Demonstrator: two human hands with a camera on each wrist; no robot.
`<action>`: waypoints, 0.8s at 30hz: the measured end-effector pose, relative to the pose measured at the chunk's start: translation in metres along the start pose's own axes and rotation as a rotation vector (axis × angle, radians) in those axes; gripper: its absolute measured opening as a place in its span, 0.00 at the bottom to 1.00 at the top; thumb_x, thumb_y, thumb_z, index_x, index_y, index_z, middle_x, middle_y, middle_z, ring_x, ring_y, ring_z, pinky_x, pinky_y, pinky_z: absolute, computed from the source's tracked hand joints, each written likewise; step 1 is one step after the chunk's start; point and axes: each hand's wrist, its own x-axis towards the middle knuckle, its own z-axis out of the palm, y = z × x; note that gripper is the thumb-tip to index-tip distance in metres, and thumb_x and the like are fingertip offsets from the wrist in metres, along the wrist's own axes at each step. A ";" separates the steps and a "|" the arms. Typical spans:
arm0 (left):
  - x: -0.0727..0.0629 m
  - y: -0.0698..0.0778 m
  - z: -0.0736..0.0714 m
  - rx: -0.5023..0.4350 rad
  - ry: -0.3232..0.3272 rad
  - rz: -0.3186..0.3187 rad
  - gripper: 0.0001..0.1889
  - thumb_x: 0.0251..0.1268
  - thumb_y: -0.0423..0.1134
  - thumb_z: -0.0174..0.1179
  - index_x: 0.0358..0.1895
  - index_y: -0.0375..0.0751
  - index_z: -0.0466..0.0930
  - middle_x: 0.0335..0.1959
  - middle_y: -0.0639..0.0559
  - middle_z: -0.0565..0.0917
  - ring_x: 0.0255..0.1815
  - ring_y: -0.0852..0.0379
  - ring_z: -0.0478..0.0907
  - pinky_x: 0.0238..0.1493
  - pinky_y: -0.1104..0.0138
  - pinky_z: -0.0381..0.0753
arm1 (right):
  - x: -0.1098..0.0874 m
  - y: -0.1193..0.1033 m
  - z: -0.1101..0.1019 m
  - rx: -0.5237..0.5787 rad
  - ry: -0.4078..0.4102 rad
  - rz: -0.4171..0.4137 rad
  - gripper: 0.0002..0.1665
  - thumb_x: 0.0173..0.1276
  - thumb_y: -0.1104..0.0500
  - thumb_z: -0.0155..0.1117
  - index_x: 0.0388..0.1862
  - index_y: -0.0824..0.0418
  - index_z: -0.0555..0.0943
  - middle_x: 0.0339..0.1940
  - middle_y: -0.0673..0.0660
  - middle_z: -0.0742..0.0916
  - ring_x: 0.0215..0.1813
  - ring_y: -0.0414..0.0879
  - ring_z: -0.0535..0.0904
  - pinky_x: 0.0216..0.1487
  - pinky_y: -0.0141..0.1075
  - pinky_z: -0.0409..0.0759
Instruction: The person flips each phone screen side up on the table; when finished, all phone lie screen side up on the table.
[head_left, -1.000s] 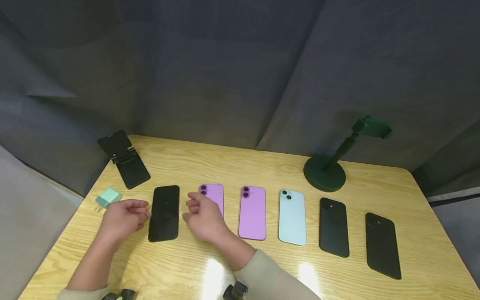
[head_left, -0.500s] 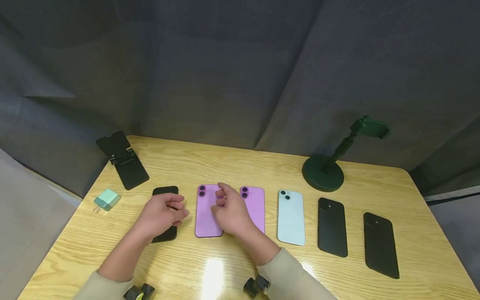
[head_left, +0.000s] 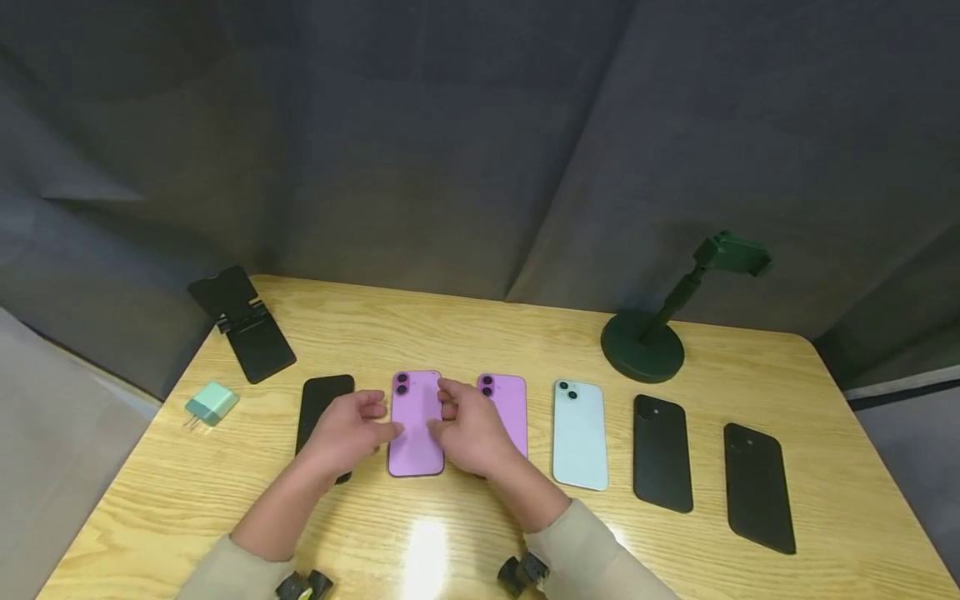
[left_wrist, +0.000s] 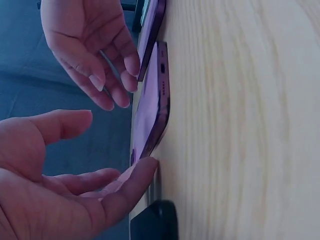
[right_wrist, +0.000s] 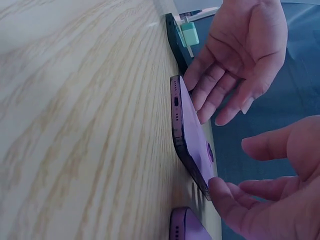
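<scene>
A purple phone point(head_left: 416, 433) lies back-up on the wooden table, its two camera lenses at the top left. My left hand point(head_left: 351, 435) is at its left side, over part of a black phone point(head_left: 322, 400). From the right, my right hand point(head_left: 472, 429) reaches to the other long edge and partly covers a second purple phone point(head_left: 512, 404). Both hands have thumbs and fingers apart, loosely bent. In the left wrist view the left fingertips point(left_wrist: 149, 165) are at the phone's edge; the right wrist view has the right fingertips point(right_wrist: 215, 185) at the opposite edge. Contact is hard to tell.
Further right lie a light blue phone point(head_left: 579, 437) and two black phones, one point(head_left: 662, 454) nearer than the other point(head_left: 759, 487). A dark green stand point(head_left: 643, 350) is at the back right. At left are a folding black stand point(head_left: 255, 337) and a mint charger plug point(head_left: 213, 402).
Both hands have moved right, from around the black phone to around the left purple phone. In the last half second the left hand has come closer to that phone. The phones stay put.
</scene>
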 end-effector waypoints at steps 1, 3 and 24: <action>0.001 0.000 0.001 0.000 0.003 -0.009 0.33 0.62 0.35 0.67 0.68 0.24 0.67 0.59 0.33 0.77 0.58 0.40 0.76 0.51 0.55 0.81 | 0.000 0.000 0.000 -0.011 -0.005 -0.002 0.36 0.65 0.67 0.68 0.70 0.73 0.69 0.58 0.64 0.81 0.54 0.52 0.79 0.55 0.43 0.78; 0.001 -0.001 0.003 -0.004 0.016 -0.018 0.33 0.63 0.34 0.67 0.68 0.24 0.67 0.58 0.33 0.77 0.58 0.40 0.75 0.52 0.54 0.80 | -0.001 0.000 0.000 -0.027 -0.014 -0.003 0.36 0.65 0.66 0.68 0.70 0.73 0.68 0.58 0.64 0.81 0.54 0.52 0.79 0.56 0.43 0.78; 0.004 0.005 0.020 -0.250 0.092 -0.115 0.28 0.65 0.26 0.59 0.68 0.23 0.65 0.57 0.30 0.74 0.51 0.41 0.77 0.47 0.56 0.83 | 0.004 0.000 0.011 -0.075 0.069 0.035 0.36 0.54 0.74 0.62 0.66 0.73 0.74 0.58 0.66 0.81 0.50 0.53 0.79 0.49 0.41 0.80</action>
